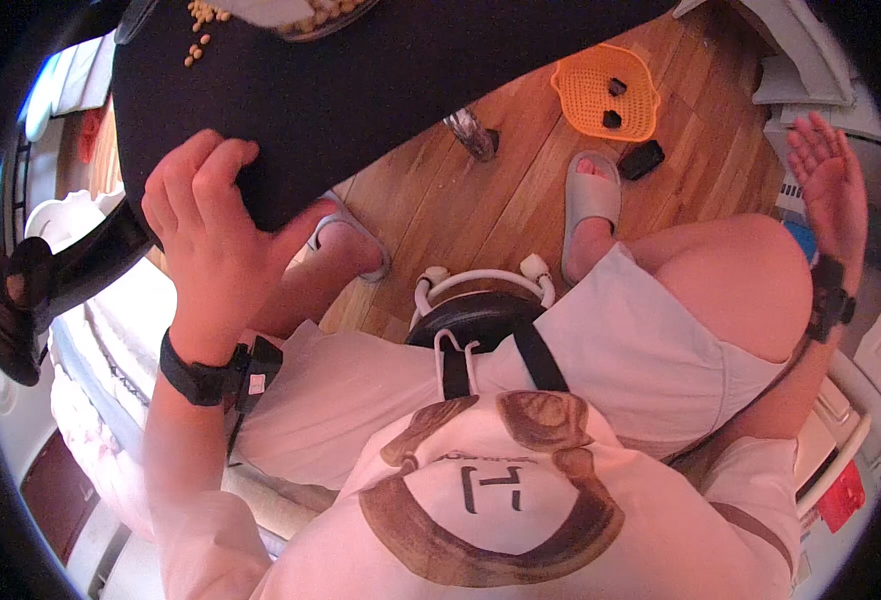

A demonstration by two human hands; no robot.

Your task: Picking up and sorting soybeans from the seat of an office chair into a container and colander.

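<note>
At the near edge of a black tabletop (360, 110), my left hand (205, 195) has its fingers bent over the top and its thumb by the edge, so it grips the table. My right hand (828, 190) is held out at the far right, past my knee; its fingers are stretched and it holds nothing. On the tabletop, beyond my left hand, lie loose yellowish beans (198, 48), perhaps soybeans. A clear container (335, 28) with more of them stands at the top edge, partly cut off.
An orange plastic basket (567, 97) with two small black pieces sits on the wooden floor (500, 190). Next to it lies a black box-like object (642, 159). A metal table leg (472, 135) stands between my slippered feet. A black stool with a white frame (480, 315) is in front of me.
</note>
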